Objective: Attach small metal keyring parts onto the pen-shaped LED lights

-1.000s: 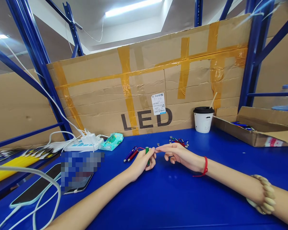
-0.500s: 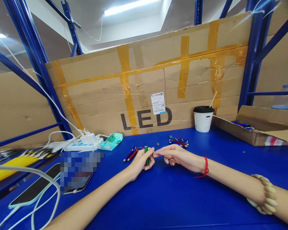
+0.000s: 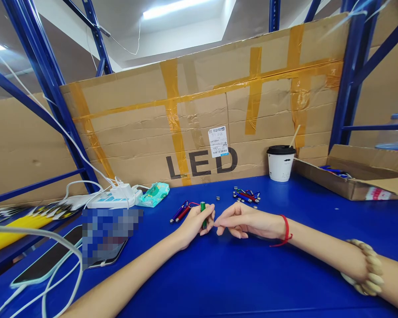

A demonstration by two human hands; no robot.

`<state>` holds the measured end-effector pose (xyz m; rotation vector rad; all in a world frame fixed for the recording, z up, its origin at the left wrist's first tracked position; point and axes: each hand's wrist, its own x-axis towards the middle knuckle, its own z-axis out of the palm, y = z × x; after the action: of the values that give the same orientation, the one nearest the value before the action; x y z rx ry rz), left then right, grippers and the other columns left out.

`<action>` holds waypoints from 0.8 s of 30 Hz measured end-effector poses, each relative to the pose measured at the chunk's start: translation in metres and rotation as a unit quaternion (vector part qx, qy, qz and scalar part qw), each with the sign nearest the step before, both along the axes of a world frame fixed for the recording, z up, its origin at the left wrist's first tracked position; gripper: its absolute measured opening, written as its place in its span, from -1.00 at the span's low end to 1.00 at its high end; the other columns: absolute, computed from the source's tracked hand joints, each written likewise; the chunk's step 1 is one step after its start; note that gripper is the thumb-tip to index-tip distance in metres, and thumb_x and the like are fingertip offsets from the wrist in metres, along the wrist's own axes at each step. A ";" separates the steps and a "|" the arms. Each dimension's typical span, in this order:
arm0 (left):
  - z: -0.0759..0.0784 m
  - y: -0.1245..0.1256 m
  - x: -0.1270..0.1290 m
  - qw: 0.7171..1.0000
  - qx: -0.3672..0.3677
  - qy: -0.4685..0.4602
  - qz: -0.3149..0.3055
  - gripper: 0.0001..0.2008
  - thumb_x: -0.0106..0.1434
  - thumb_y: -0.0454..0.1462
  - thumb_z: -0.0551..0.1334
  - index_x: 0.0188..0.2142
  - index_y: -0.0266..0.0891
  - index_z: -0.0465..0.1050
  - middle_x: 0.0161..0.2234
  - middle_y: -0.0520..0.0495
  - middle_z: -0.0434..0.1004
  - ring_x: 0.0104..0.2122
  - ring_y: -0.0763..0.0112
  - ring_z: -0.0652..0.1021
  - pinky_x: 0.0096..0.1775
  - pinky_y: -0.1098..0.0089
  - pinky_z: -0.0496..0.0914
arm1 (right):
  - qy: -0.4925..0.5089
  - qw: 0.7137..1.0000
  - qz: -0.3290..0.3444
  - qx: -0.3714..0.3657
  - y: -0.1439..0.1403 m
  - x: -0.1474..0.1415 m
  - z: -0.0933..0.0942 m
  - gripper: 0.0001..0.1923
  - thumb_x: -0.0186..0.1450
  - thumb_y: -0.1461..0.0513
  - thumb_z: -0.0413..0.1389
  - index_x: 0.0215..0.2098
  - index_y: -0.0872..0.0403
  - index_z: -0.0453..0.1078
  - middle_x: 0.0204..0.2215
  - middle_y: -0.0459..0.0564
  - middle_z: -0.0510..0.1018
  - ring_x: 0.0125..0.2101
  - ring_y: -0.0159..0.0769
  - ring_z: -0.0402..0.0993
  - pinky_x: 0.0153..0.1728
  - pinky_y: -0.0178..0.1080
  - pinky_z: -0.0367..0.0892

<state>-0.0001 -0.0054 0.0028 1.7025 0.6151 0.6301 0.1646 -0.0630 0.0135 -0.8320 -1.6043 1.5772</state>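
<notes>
My left hand (image 3: 199,221) is closed around a short green metal tube (image 3: 203,215), which stands roughly upright between thumb and fingers. Close by on the right, my right hand (image 3: 240,220) has thumb and forefinger pinched together near the tube, its other fingers curled. Whatever the pinch holds is too small to make out. Behind my left hand lie a purple and a red metal tube (image 3: 183,213) with shiny ends. Beyond my right hand is a small pile of coloured metal tubes (image 3: 247,195) with clips and silver bits. A tiny silver piece (image 3: 218,198) lies between the groups.
A white cup with black lid (image 3: 281,164) and an open cardboard box (image 3: 345,187) stand at the right on the blue table (image 3: 219,274). At the left are phones (image 3: 46,260), cables, a power strip (image 3: 109,203) and a green tissue pack (image 3: 155,194). Cardboard (image 3: 146,145) walls the back.
My right hand has shifted slightly down, and its fingers have drawn together into a pinch. My left hand keeps the green tube in almost the same place.
</notes>
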 end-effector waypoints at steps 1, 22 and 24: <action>0.000 0.000 0.000 1.000 -0.002 0.000 0.001 -0.63 0.18 -0.01 0.02 -0.53 -0.27 0.16 -0.76 0.13 0.20 -0.79 0.66 0.14 -0.69 0.57 -0.08 | -0.002 1.000 0.004 0.000 0.000 0.000 0.000 -0.75 0.12 0.16 0.18 -0.32 0.17 0.51 -0.39 0.04 0.53 -0.66 -0.62 0.22 -0.70 -0.51 0.12; 0.002 -0.002 0.001 1.000 -0.002 0.003 0.010 -0.62 0.16 0.01 0.04 -0.53 -0.27 0.16 -0.75 0.13 0.19 -0.79 0.66 0.15 -0.70 0.57 -0.08 | 0.001 0.999 -0.050 -0.003 0.006 0.002 -0.004 -0.78 0.07 0.17 0.20 -0.48 0.21 0.41 -0.55 -0.09 0.43 -0.70 -0.63 0.19 -0.75 -0.53 0.08; 0.002 -0.001 0.001 1.000 0.000 0.008 0.015 -0.61 0.16 0.01 0.04 -0.53 -0.27 0.16 -0.75 0.13 0.19 -0.79 0.66 0.15 -0.70 0.57 -0.07 | -0.001 0.998 -0.058 -0.005 0.009 0.003 -0.005 -0.79 0.06 0.18 0.20 -0.50 0.21 0.37 -0.57 -0.11 0.40 -0.70 -0.62 0.19 -0.76 -0.53 0.07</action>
<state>0.0006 -0.0069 0.0043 1.7028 0.6521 0.6377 0.1673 -0.0541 0.0081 -0.9153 -1.5225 1.5042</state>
